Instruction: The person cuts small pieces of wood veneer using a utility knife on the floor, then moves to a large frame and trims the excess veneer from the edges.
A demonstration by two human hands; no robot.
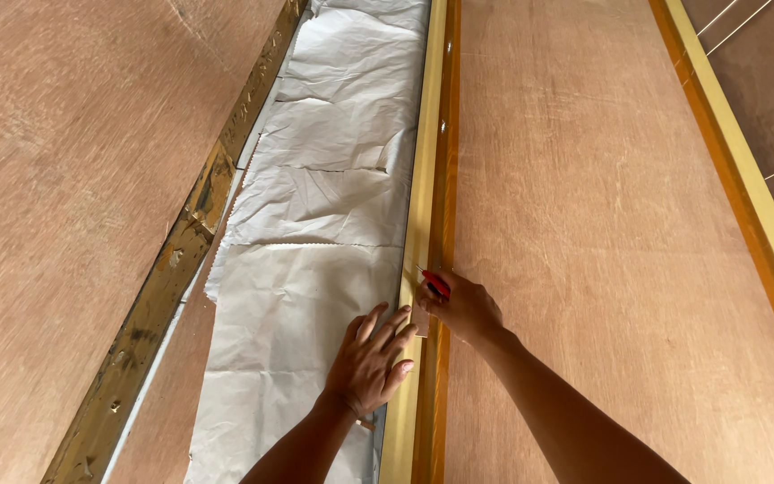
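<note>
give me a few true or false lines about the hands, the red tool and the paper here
1. The right hand holds a red-handled tool against the yellow strip. True.
2. The left hand is clenched in a fist. False: its fingers are spread flat at the white paper edge.
3. The white paper is one smooth sheet. False: it is creased, overlapping pieces.
4. Brown plywood panels flank the strip. True.

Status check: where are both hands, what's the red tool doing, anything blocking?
Left hand flat on white paper beside yellow strip. Right hand grips red tool at the strip's edge. Nothing seen blocking.
</note>
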